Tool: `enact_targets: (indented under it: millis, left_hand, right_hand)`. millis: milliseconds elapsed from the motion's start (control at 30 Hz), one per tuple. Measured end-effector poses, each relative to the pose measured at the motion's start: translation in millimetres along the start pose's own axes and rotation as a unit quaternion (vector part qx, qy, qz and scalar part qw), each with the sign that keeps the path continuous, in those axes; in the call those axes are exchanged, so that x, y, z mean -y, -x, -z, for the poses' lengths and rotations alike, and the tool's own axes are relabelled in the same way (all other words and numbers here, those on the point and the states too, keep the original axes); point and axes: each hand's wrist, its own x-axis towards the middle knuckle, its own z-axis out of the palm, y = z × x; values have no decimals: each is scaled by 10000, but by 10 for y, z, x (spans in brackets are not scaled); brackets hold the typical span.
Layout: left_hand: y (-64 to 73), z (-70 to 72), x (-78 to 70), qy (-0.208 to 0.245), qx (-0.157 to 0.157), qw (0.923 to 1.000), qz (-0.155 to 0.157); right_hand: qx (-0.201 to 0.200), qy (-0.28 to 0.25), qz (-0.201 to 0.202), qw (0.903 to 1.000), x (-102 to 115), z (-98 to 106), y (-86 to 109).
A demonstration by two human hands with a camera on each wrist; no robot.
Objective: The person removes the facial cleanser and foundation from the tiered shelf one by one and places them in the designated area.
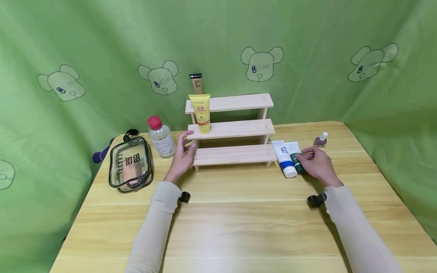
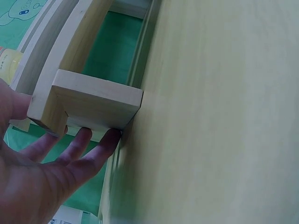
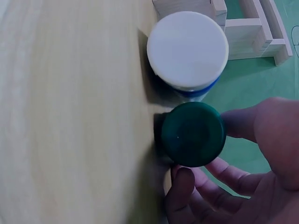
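Observation:
My left hand [image 1: 183,158] holds the left end of a three-step wooden shelf [image 1: 232,129], thumb and fingers around its end; the left wrist view shows fingertips against the side board [image 2: 100,102]. To the right of the shelf, my right hand [image 1: 317,163] grips a white-and-green squeeze tube [image 1: 297,162] with a dark green cap [image 3: 193,134]. Beside it lies a white-and-blue squeeze tube [image 1: 284,157], its white cap [image 3: 188,50] facing the right wrist camera. A yellow tube [image 1: 201,115] stands on the middle step, and a beige tube [image 1: 197,85] with a black end is partly hidden behind it.
A clear travel pouch [image 1: 116,167] with black trim and a red-capped bottle [image 1: 163,139] stand left of the shelf. Behind the pouch is a purple item [image 1: 101,155]. A small purple bottle [image 1: 321,140] with a white cap stands at right. Green curtain [image 1: 218,45] surrounds the wooden table [image 1: 239,227].

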Motion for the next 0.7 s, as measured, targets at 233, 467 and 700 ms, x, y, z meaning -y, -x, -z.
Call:
enact_targets:
  millis: [233,467,700]
  left_hand:
    - [1,3,-17,10,-8,10000,-12]
    - [-9,6,-2,16,-27,10000,-82]
    - [-14,4,12,19,5,10000,-79]
  right_hand:
    - [-246,-253,-8,9994,65,50,38]
    - [-528,-319,108,9980,187,72,45]
    - [-761,-370,148,9963,271,37,53]
